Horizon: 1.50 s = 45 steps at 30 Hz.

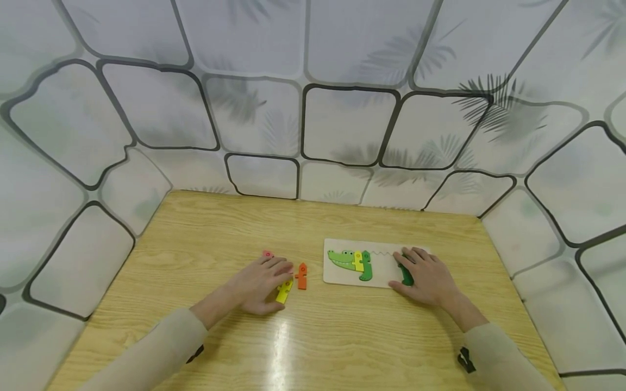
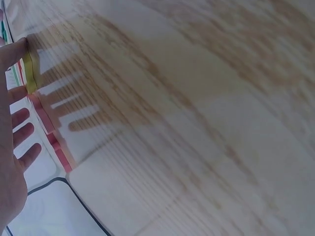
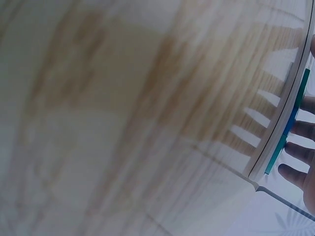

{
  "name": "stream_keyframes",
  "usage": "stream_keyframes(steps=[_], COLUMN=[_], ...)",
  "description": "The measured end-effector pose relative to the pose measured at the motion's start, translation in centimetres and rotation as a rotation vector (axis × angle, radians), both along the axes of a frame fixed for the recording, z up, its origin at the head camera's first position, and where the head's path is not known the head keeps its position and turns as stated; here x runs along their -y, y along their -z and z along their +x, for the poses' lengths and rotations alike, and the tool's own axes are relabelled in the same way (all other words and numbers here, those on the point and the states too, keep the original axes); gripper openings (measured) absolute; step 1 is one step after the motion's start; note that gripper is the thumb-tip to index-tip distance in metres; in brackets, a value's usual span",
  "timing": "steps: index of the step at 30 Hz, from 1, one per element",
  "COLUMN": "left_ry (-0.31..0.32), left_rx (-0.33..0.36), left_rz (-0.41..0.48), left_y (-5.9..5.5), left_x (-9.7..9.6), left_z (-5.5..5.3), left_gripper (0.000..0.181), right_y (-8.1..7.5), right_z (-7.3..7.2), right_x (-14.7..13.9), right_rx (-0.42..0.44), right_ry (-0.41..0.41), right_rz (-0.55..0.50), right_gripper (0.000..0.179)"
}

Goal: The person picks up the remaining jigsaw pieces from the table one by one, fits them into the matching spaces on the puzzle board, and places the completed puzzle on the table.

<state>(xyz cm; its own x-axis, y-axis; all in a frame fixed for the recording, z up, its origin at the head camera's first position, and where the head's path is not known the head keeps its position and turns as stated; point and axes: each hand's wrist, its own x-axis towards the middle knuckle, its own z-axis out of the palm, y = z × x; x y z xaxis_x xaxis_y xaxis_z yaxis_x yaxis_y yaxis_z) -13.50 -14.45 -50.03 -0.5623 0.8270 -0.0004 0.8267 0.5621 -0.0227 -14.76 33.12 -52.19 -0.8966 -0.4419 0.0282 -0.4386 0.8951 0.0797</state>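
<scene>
My left hand (image 1: pixel 255 283) is low over loose puzzle pieces, fingers spread. A yellow puzzle piece (image 1: pixel 284 292) lies between its thumb and index finger; whether they touch it is unclear. Beyond lies a pink piece (image 1: pixel 268 253), partly covered, and to the right an orange piece (image 1: pixel 302 276). My right hand (image 1: pixel 430 275) lies over the right end of a pale wooden puzzle board (image 1: pixel 337 278), fingers extended. Under its fingers are green (image 3: pixel 276 156) and blue pieces (image 3: pixel 291 121), mostly hidden from above. A crocodile head (image 1: pixel 342 260), a yellow piece (image 1: pixel 359 262) and a green leg piece (image 1: pixel 366 267) sit at the board's left.
The wooden table (image 1: pixel 323 336) runs back to a wall covering (image 1: pixel 264 125) with stone outlines and leaf prints, which also rises on both sides. Light glares off the table's front middle.
</scene>
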Motion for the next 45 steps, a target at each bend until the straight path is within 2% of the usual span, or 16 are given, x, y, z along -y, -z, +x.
stream_keyframes(steps=[9, 13, 20, 24, 32, 45], left_ry=[0.009, 0.005, -0.022, -0.027, -0.027, -0.033], left_rx=[-0.058, -0.069, -0.026, -0.025, -0.024, 0.015], left_rz=[0.035, 0.052, 0.055, 0.050, 0.031, 0.044], left_y=[0.58, 0.74, 0.57, 0.67, 0.82, 0.93], left_x=[0.02, 0.11, 0.14, 0.21, 0.32, 0.23], left_z=[0.23, 0.17, 0.10, 0.06, 0.04, 0.08], left_gripper=[0.068, 0.072, 0.081, 0.082, 0.081, 0.076], right_y=[-0.05, -0.15, -0.16, -0.11, -0.43, -0.62], right_z=[-0.04, -0.01, -0.08, -0.09, 0.12, 0.03], right_x=[0.10, 0.12, 0.00, -0.03, 0.22, 0.32], right_rx=[0.006, 0.020, 0.036, 0.033, 0.024, 0.026], right_ry=[0.004, 0.008, 0.015, 0.016, 0.019, 0.018], right_rz=[-0.008, -0.012, 0.002, 0.003, 0.004, 0.015], right_gripper=[0.083, 0.084, 0.084, 0.084, 0.082, 0.082])
